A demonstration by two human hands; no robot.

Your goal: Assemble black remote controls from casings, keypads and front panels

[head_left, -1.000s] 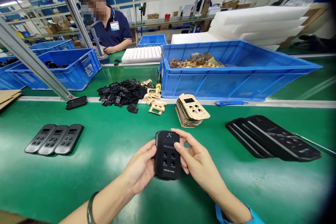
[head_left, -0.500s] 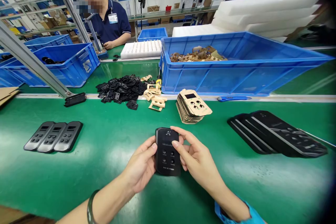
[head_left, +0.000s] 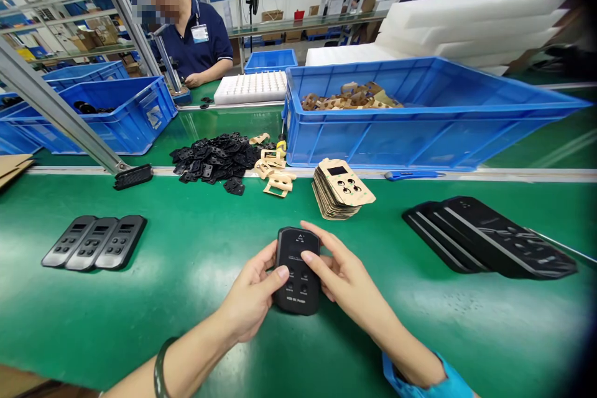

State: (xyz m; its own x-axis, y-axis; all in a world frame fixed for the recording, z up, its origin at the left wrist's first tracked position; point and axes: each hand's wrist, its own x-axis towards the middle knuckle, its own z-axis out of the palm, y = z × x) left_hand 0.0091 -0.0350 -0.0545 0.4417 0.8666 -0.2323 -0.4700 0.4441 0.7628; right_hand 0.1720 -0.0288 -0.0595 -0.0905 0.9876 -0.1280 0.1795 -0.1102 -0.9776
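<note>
Both my hands hold a black control panel (head_left: pixel 298 311) above the green table, its face turned up. Four button spots and white lettering, including the word PUMP, mark that face. My left hand (head_left: pixel 252 292) grips the left edge, thumb across the face near the buttons and fingers partly hidden beneath. On the right side, my right hand (head_left: pixel 345 273) presses its thumb on the upper face, with the index finger along the top corner. Just beyond lies a stack of tan paper-like sheets (head_left: pixel 342 189) with cut-out holes.
Three grey-black panels (head_left: pixel 96 242) lie at left, stacked black panels (head_left: pixel 485 236) at right. Behind are a heap of black pieces (head_left: pixel 212 158), curled tan scraps (head_left: pixel 277 183), a blue utility knife (head_left: pixel 413 175) and a large blue bin (head_left: pixel 382 137). A co-worker (head_left: pixel 200 43) sits across.
My left thumb has slid from the panel's edge further onto its face. The panel has tilted slightly, and my right thumb has shifted a little left.
</note>
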